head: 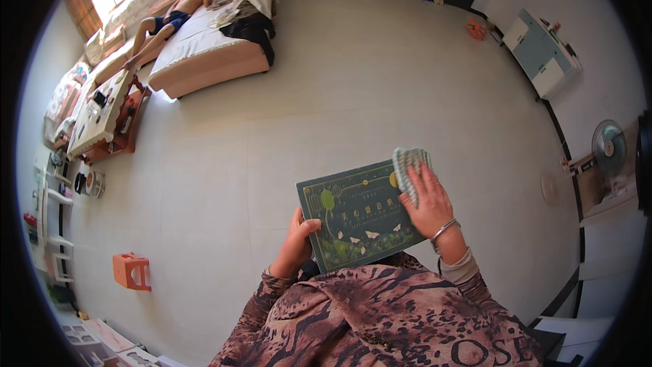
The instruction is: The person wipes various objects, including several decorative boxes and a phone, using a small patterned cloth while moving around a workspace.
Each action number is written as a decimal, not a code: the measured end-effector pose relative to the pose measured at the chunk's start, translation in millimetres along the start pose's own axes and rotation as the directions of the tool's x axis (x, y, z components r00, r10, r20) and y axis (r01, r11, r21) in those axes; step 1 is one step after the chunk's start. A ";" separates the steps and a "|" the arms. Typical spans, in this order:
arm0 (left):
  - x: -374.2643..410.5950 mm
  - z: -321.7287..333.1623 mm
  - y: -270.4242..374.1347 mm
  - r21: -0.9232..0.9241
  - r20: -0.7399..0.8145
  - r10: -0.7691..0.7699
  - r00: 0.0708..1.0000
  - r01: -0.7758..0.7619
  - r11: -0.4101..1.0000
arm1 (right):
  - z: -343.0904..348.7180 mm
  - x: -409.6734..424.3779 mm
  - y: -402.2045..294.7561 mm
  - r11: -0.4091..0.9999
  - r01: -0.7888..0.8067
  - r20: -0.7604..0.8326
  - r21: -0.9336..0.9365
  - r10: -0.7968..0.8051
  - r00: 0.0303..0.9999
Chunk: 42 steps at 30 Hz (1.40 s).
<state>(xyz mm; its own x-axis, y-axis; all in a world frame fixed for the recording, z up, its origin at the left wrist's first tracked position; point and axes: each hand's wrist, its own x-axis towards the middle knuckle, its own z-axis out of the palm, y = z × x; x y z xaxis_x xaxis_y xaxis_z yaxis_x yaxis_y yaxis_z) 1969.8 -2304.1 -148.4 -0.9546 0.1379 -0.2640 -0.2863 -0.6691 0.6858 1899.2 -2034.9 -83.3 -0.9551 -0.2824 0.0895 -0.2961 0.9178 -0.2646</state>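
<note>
A flat dark-green gift box (356,219), printed with lanterns, white butterflies and gold writing, is held tilted in front of my body. My left hand (299,239) grips its left edge, the thumb lying on the printed face and the fingers hidden behind. At the box's upper right corner my right hand (430,206) presses a folded light green and white cloth (406,163) against the face. The fingers lie spread over the cloth. A metal bangle (444,229) circles my right wrist.
Tiled floor (305,112) surrounds me. An orange plastic stool (131,271) stands at left. Beyond it are a coffee table (104,112) with things on it and a sofa (214,63), where a person (188,7) reclines. A fan (608,145) and a wall cabinet (542,53) are at right.
</note>
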 end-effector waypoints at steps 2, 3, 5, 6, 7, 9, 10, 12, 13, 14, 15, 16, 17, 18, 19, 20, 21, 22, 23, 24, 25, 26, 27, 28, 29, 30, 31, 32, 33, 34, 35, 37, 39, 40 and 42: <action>12.5 1.2 -0.5 0.027 0.019 -0.029 0.999 0.028 0.999 | -5.4 -1.0 15.5 0.957 -0.171 0.076 0.233 0.157 0.985; 18.5 3.4 2.7 0.056 0.032 -0.031 0.999 0.029 0.998 | -0.9 -2.6 17.6 0.958 -0.175 0.049 0.227 0.168 0.985; 29.0 8.9 11.1 0.112 0.060 -0.034 0.998 0.027 0.993 | 10.1 -5.8 19.4 0.960 -0.182 -0.003 0.213 0.187 0.982; 33.6 7.2 12.6 0.114 0.074 -0.061 0.995 0.052 0.992 | 12.5 -6.2 18.7 0.958 -0.214 0.011 0.190 0.216 0.976; 39.0 3.9 13.6 0.117 0.088 -0.087 0.992 0.077 0.990 | 14.3 -4.7 18.8 0.958 -0.216 0.004 0.191 0.219 0.976; 49.3 3.4 20.3 0.125 0.115 -0.137 0.984 0.122 0.985 | 10.9 2.6 19.7 0.957 -0.225 -0.003 0.185 0.229 0.973; 54.9 6.0 25.6 0.131 0.128 -0.159 0.979 0.143 0.981 | 5.6 7.1 19.0 0.956 -0.229 -0.015 0.186 0.236 0.972; 68.6 8.2 33.6 0.141 0.158 -0.195 0.968 0.174 0.975 | 0.8 18.4 19.3 0.955 -0.232 -0.047 0.184 0.244 0.969; 76.1 8.8 37.0 0.145 0.176 -0.209 0.962 0.185 0.972 | 1.7 25.7 21.7 0.952 -0.240 -0.059 0.191 0.255 0.965; 83.5 9.5 40.5 0.150 0.193 -0.223 0.955 0.196 0.969 | 2.6 34.2 24.4 0.948 -0.247 -0.070 0.198 0.265 0.962; 93.1 11.8 44.5 0.155 0.201 -0.230 0.952 0.200 0.967 | 2.9 44.5 27.0 0.945 -0.254 -0.083 0.204 0.275 0.958; 102.6 14.8 48.3 0.161 0.208 -0.236 0.949 0.205 0.965 | 4.4 53.7 28.4 0.943 -0.258 -0.116 0.212 0.286 0.951; 113.3 15.5 51.6 0.167 0.215 -0.243 0.946 0.210 0.963 | 5.3 64.8 30.8 0.936 -0.293 -0.096 0.196 0.316 0.944; 124.6 16.1 55.9 0.173 0.226 -0.260 0.939 0.224 0.959 | 3.0 76.7 33.4 0.928 -0.327 -0.075 0.179 0.345 0.936; 136.3 16.2 59.9 0.180 0.237 -0.276 0.931 0.237 0.955 | 0.3 87.8 34.7 0.918 -0.361 -0.054 0.162 0.374 0.926; 146.1 16.0 63.4 0.187 0.249 -0.292 0.924 0.250 0.950 | -6.7 98.0 28.8 0.895 -0.414 -0.060 0.166 0.429 0.901; 153.6 15.4 66.4 0.200 0.275 -0.292 0.916 0.243 0.949 | -7.4 103.5 27.6 0.908 -0.401 -0.100 0.121 0.414 0.905; 160.6 15.0 69.1 0.212 0.302 -0.292 0.907 0.235 0.949 | -8.2 108.3 26.7 0.918 -0.390 -0.139 0.075 0.397 0.907; 172.9 17.7 72.7 0.224 0.339 -0.286 0.896 0.219 0.950 | -11.6 116.6 28.2 0.926 -0.378 -0.187 0.025 0.376 0.908; 179.7 17.6 76.1 0.240 0.340 -0.311 0.887 0.237 0.941 | -11.8 123.4 24.9 0.910 -0.414 -0.136 -0.002 0.410 0.902; 186.2 18.4 79.8 0.256 0.342 -0.335 0.878 0.256 0.932 | -13.7 130.7 20.0 0.893 -0.449 -0.086 -0.031 0.445 0.891; 192.7 18.7 82.8 0.272 0.344 -0.359 0.868 0.274 0.922 | -15.0 136.2 16.5 0.874 -0.482 -0.037 -0.061 0.480 0.876; 197.3 18.0 83.7 0.285 0.347 -0.375 0.859 0.285 0.915 | -14.9 136.0 14.6 0.871 -0.486 -0.054 -0.077 0.483 0.874; 201.8 17.1 83.9 0.297 0.351 -0.391 0.851 0.295 0.908 | -14.5 135.0 12.7 0.867 -0.490 -0.071 -0.094 0.485 0.871; 205.8 16.6 84.4 0.309 0.354 -0.406 0.843 0.305 0.901 | -14.5 134.6 10.8 0.862 -0.494 -0.088 -0.111 0.486 0.869; 209.4 18.3 86.6 0.317 0.364 -0.409 0.837 0.302 0.899 | -16.4 137.0 9.5 0.873 -0.475 -0.083 -0.111 0.468 0.880; 212.8 20.5 90.3 0.324 0.374 -0.411 0.831 0.298 0.898 | -18.6 142.0 7.8 0.884 -0.454 -0.077 -0.110 0.448 0.891; 215.9 21.9 92.1 0.329 0.383 -0.411 0.827 0.294 0.897 | -19.3 147.8 6.1 0.895 -0.432 -0.070 -0.110 0.427 0.902; 224.7 22.9 90.8 0.334 0.391 -0.427 0.815 0.307 0.891 | -14.3 157.7 7.1 0.923 -0.383 -0.077 -0.032 0.380 0.922; 231.3 24.0 88.9 0.338 0.393 -0.440 0.808 0.318 0.886 | -18.5 167.2 -1.1 0.937 -0.342 0.012 -0.067 0.344 0.939; 237.6 25.7 87.0 0.341 0.394 -0.451 0.801 0.328 0.881 | -24.3 177.4 -11.7 0.950 -0.297 0.103 -0.096 0.306 0.947; 247.5 30.9 86.4 0.339 0.381 -0.466 0.798 0.348 0.874 | -16.1 193.7 -23.2 0.947 -0.310 0.060 -0.080 0.315 0.947; 257.7 34.0 86.2 0.356 0.375 -0.487 0.789 0.362 0.861 | -1.1 204.0 -25.6 0.953 -0.295 -0.046 -0.068 0.292 0.955; 263.0 34.6 85.4 0.362 0.376 -0.487 0.789 0.358 0.860 | 0.0 211.2 -27.7 0.956 -0.287 -0.021 -0.056 0.286 0.958; 275.9 36.6 82.4 0.373 0.381 -0.482 0.789 0.346 0.861 | 6.3 224.5 -27.1 0.981 -0.192 -0.085 -0.021 0.189 0.978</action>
<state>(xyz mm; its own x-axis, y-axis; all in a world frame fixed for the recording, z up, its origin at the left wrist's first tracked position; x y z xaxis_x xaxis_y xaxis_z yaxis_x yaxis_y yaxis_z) 1679.8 -2294.5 -140.0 -0.6464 0.7094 -0.2809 -0.6077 -0.2561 0.7518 1692.8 -2124.9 -62.0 -0.9898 -0.0787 0.1188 -0.1071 0.9607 -0.2563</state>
